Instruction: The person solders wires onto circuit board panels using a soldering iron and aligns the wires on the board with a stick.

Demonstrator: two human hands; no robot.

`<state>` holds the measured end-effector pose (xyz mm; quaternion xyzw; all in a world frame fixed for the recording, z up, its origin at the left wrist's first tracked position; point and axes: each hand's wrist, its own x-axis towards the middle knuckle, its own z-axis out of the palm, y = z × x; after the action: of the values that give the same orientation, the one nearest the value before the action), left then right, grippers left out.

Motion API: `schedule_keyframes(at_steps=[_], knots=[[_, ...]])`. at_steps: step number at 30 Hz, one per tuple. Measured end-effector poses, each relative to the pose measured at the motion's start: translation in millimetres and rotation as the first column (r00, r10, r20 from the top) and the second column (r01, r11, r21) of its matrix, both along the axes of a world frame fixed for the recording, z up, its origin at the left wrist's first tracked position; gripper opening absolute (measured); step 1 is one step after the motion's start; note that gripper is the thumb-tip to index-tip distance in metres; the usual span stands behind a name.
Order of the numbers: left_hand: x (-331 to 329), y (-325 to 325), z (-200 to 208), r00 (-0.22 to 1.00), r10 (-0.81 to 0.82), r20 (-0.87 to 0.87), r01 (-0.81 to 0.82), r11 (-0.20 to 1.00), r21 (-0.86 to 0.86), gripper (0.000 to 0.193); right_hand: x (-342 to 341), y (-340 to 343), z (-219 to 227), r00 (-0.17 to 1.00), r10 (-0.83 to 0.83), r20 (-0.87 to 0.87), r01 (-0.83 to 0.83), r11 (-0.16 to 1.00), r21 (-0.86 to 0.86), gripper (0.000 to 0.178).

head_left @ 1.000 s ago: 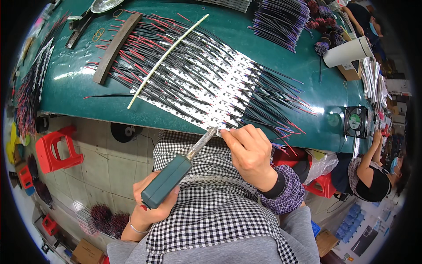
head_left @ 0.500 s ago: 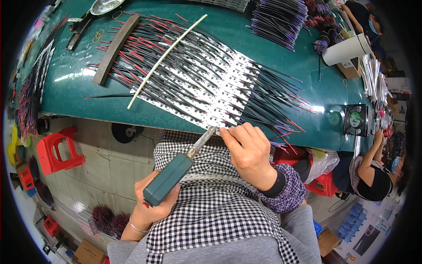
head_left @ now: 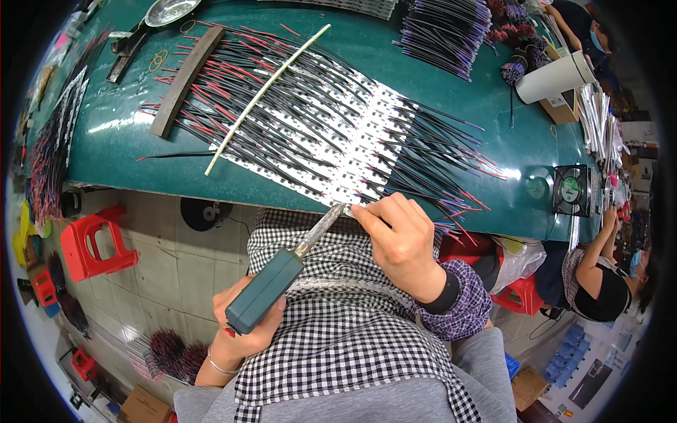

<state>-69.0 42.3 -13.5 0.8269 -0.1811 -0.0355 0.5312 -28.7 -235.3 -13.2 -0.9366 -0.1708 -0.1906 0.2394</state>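
Observation:
In my left hand point(head_left: 247, 326) is a soldering iron point(head_left: 264, 290) with a dark green handle, its fingers wrapped round it. The iron's metal barrel slants up to the near corner of a sheet of white circuit boards point(head_left: 303, 155), where its tip meets or nearly meets the edge. My right hand point(head_left: 405, 243) is closed in a pinch just right of that tip, on what looks like a thin wire; the fingertips mostly hide it. Black and red wires point(head_left: 441, 148) fan out from the boards on both sides. A pale thin rod point(head_left: 261, 95) lies across the left-hand wires.
A dark bar point(head_left: 185, 81) rests on the wire ends at left. Behind it is a metal dish point(head_left: 169, 10). More wired boards point(head_left: 446, 35), a white cylinder point(head_left: 556, 77) and a small fan point(head_left: 570, 190) occupy the green table point(head_left: 127, 151). Red stools point(head_left: 97, 243) and co-workers are around it.
My left hand and the iron's handle have shifted slightly down and left, the tip staying near the board's edge. My right hand is almost unmoved, still pinching there.

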Motion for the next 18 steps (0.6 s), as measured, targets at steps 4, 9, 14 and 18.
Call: schedule_keyframes(at_steps=[4,9,14,18], knots=[[9.1,-5.4,14.6,0.999,-0.042,0.006,0.042,0.998,0.05,0.016,-1.6,1.3,-0.6,0.999,0.022,0.029,-0.02,0.998,-0.058,0.031],[9.3,-4.9,15.8,0.998,-0.065,0.005,0.065,0.996,0.068,0.014,-4.1,5.6,0.8,0.997,0.045,0.061,-0.037,0.991,-0.131,0.03],[6.8,-5.6,12.2,0.997,-0.042,-0.058,0.043,0.999,0.018,0.013,-4.7,8.0,4.4,0.998,0.052,0.039,-0.045,0.986,-0.16,0.031],[8.4,-6.0,15.6,0.997,-0.051,-0.053,0.053,0.998,0.037,0.013,-5.2,7.4,2.9,0.998,0.053,0.037,-0.047,0.987,-0.155,0.031]])
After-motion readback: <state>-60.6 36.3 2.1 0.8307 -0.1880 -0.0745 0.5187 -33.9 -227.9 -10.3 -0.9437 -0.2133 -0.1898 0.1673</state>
